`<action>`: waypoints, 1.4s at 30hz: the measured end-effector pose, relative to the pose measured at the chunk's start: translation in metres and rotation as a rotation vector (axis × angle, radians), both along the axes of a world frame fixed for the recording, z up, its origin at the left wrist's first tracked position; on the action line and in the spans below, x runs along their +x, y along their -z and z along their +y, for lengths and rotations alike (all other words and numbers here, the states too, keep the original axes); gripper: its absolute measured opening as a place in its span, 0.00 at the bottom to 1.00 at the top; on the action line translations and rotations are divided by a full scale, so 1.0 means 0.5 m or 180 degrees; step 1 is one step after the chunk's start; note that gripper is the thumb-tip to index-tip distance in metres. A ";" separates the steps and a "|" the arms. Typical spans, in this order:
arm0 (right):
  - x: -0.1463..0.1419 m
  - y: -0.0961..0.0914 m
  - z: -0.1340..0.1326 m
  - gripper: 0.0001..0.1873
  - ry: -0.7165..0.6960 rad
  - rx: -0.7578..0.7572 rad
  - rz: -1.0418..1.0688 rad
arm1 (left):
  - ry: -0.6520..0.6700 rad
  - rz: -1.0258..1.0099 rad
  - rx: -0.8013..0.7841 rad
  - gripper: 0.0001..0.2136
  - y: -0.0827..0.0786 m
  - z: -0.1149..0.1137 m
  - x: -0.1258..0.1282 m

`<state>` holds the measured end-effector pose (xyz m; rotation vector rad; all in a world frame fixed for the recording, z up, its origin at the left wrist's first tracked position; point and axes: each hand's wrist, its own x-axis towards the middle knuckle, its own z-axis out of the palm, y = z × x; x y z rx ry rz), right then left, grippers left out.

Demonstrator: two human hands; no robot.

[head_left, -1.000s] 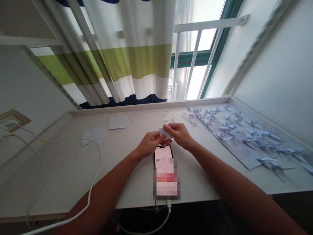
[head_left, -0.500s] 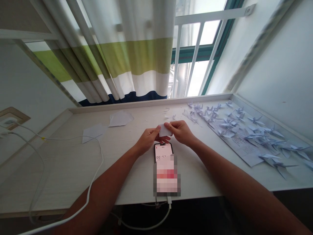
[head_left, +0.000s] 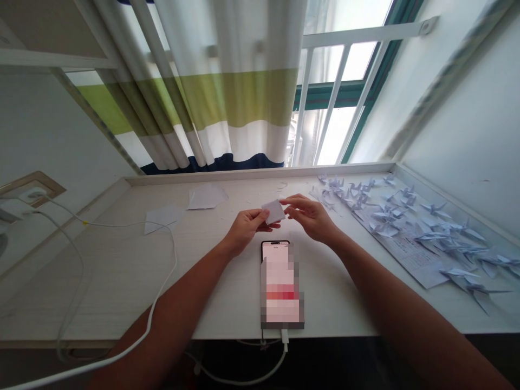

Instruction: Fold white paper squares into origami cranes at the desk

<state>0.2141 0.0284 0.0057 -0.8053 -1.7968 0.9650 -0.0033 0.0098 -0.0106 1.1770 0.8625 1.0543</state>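
Note:
A small folded square of white paper (head_left: 273,212) is pinched in my left hand (head_left: 246,227), thumb on top and fingers beneath. At its right edge is my right hand (head_left: 311,216), with thumb and fingers apart; its fingertips come close to the paper's corner, and I cannot tell whether they touch it. Just below the hands a phone (head_left: 280,271) lies face up on the white desk (head_left: 219,303), part of its screen blurred out.
Several folded paper cranes (head_left: 430,230) cover the right side, some on a printed sheet (head_left: 422,271). White paper sheets (head_left: 207,196) lie at the back left, with another sheet (head_left: 160,219) nearer. A white cable (head_left: 173,254) crosses my left forearm. Paper scraps (head_left: 282,187) lie behind my hands.
My right hand has loosened its pinch and moved slightly right, its fingers opening. The folded paper stays in my left hand, now tilted. The whole view has shifted a little.

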 end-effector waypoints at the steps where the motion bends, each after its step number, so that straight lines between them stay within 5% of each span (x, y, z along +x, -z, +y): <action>1: 0.002 -0.001 0.000 0.13 -0.0035 0.0051 -0.0072 | 0.0039 -0.0006 -0.0009 0.22 0.000 0.000 0.000; 19: 0.018 -0.019 -0.010 0.07 -0.0493 0.0630 -0.1397 | 0.0241 -0.0115 -0.0208 0.20 -0.008 -0.014 0.005; 31: -0.008 -0.009 -0.012 0.15 -0.0012 -0.0150 -0.0245 | 0.0077 -0.0257 -0.0109 0.20 -0.012 -0.020 0.018; 42: -0.015 -0.002 -0.011 0.14 0.0197 -0.0276 -0.0177 | 0.0360 -0.0039 -0.0173 0.22 -0.020 -0.028 0.017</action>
